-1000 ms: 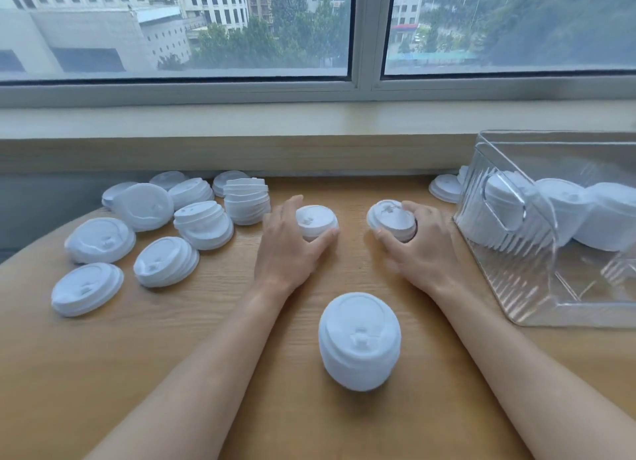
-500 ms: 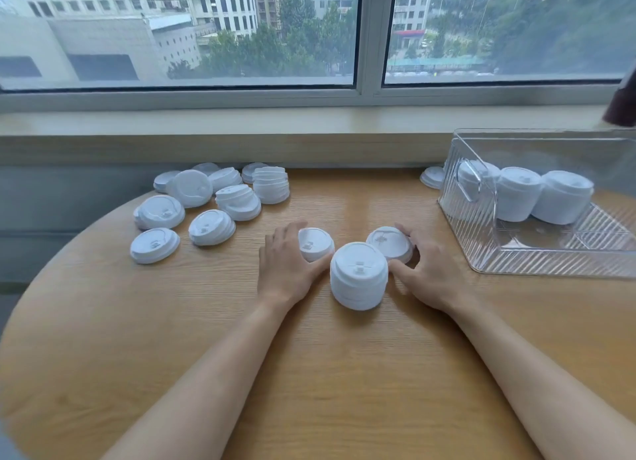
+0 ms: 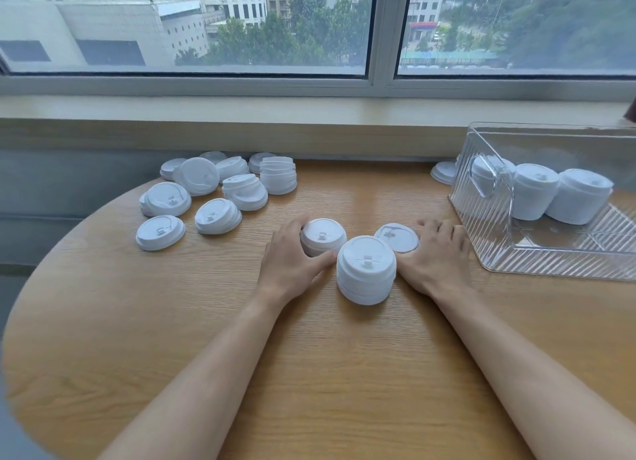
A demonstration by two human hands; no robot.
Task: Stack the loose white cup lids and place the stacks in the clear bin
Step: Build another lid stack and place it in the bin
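Resting on the round wooden table (image 3: 206, 322), the left hand (image 3: 290, 263) curls its fingers and thumb round a short stack of lids (image 3: 322, 236), thumb tip against the stack's near side. At three o'clock from it, the right hand (image 3: 438, 254) lies beside a small low stack (image 3: 397, 237), thumb at its near edge and fingers at its right rim; whether it truly grips or only touches, I cannot tell. Between the two hands, at six o'clock from both small stacks, stands a taller stack (image 3: 366, 270), upright and free of either hand's hold, though both thumbs sit just beside it.

At ten o'clock from the hands a cluster of loose lids (image 3: 203, 194) and part-stacks sprawls near the table's far edge, some leaning on others. At two o'clock sits the clear bin (image 3: 550, 263), with three tall stacks (image 3: 535, 196) inside, side by side and tilted. One lid (image 3: 444, 172) lies on the table just beyond the bin's left wall. A window ledge (image 3: 241, 111) runs along twelve o'clock.
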